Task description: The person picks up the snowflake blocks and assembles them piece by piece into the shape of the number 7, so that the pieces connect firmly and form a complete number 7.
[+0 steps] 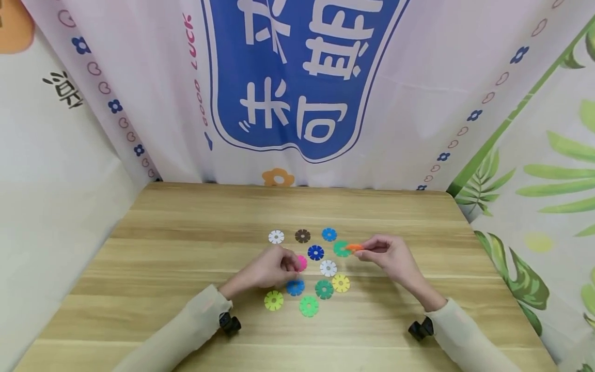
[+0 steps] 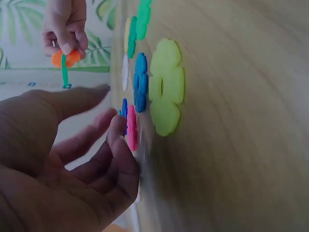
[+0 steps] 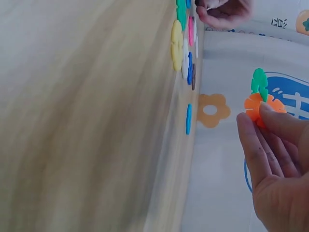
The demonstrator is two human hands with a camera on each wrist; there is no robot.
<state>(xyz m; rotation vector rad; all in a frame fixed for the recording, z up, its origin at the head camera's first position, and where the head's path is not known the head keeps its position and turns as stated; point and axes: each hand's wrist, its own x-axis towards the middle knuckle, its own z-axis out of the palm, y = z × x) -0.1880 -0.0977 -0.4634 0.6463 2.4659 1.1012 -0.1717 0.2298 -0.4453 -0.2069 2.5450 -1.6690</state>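
My right hand (image 1: 389,257) pinches an orange notched plastic disc (image 3: 252,104) between thumb and fingers. A green notched disc (image 3: 259,81) is slotted into the orange one at an angle, and the joined pair is held above the table. My left hand (image 1: 269,266) is low over the table beside a flat pink disc (image 1: 302,262), part of which its fingers hide in the head view. Thumb and fingertips stand apart in the left wrist view, with nothing gripped between them. Whether a fingertip touches the pink disc, I cannot tell.
Several loose discs lie flat around the hands: dark blue (image 1: 316,258), white (image 1: 328,274), yellow (image 1: 341,289), blue (image 1: 295,293), yellow-green (image 1: 273,306) and brown (image 1: 302,242) among them. A printed curtain (image 1: 418,119) hangs behind the wooden table's (image 1: 195,217) far edge.
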